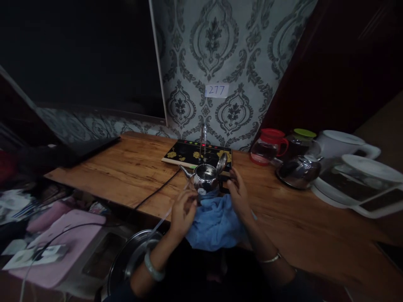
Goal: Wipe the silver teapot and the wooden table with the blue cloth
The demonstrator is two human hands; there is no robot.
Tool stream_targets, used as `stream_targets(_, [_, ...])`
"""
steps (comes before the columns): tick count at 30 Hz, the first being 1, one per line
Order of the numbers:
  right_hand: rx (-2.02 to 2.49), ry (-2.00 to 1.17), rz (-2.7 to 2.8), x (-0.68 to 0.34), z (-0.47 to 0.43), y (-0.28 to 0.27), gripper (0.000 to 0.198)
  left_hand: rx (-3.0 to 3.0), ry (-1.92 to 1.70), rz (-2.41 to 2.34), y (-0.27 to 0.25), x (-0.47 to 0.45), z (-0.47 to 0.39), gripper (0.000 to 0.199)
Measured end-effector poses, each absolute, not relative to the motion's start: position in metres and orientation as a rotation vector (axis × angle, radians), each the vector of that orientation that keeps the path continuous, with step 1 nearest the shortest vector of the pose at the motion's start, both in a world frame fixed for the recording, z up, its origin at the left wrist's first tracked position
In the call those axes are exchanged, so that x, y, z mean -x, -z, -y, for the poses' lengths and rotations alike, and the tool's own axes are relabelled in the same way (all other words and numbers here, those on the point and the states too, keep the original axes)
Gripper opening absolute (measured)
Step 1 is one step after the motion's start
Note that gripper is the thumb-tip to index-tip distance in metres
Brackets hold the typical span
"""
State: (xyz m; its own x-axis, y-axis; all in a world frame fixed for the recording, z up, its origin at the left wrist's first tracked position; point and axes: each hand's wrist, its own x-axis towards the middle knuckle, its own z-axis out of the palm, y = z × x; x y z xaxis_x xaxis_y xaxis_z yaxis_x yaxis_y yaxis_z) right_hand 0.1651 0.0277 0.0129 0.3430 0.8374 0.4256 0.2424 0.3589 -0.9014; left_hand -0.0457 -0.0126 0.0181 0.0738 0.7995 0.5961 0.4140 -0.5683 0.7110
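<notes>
A small shiny metal kettle (204, 179) stands at the near side of the table, its spout to the left and its round lid (221, 162) tipped up. Below and in front of it a crumpled blue cloth (217, 224) hangs over the table's edge. My left hand (182, 212) is at the kettle's lower left, by the cloth, with fingers curled in; what they hold, if anything, is hidden. Beside the kettle's black handle (224, 184) is my right hand (239, 193), its fingers stretched out and thumb apart, close to the handle.
Behind the kettle lies a black, flower-patterned tea stove panel (181, 153) with an upright spout (203, 140). Several jugs, including a red-lidded one (267, 147), and another metal kettle (297, 171) stand at right. A metal basin (119, 262) sits below left, with a clear tube (162, 220) above.
</notes>
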Motion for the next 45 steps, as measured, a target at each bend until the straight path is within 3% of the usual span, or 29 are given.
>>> stream_targets(6, [1.198, -0.577, 1.186, -0.161, -0.030, -0.012, 0.058, -1.528, -1.619, -1.349, -0.010, 0.065, -0.016, 0.031])
stream_targets(16, [1.282, -0.591, 1.108, -0.160, -0.020, 0.013, 0.060, -1.803, -1.692, -1.318, -0.025, 0.099, -0.101, 0.044])
stream_targets(21, [1.314, -0.592, 1.052, -0.161, -0.021, 0.024, 0.065, -2.321, -1.101, -1.641, -0.053, 0.108, -0.184, 0.052])
stream_targets(31, [1.432, -0.645, 0.991, -0.162, -0.014, 0.030, 0.065, -2.603, -0.512, -1.760, -0.074, 0.076, -0.294, 0.047])
stream_targets(45, [1.464, -0.557, 1.087, -0.168, -0.011, 0.052, 0.054, -2.778, -0.053, -1.803, -0.069, 0.062, -0.342, 0.041])
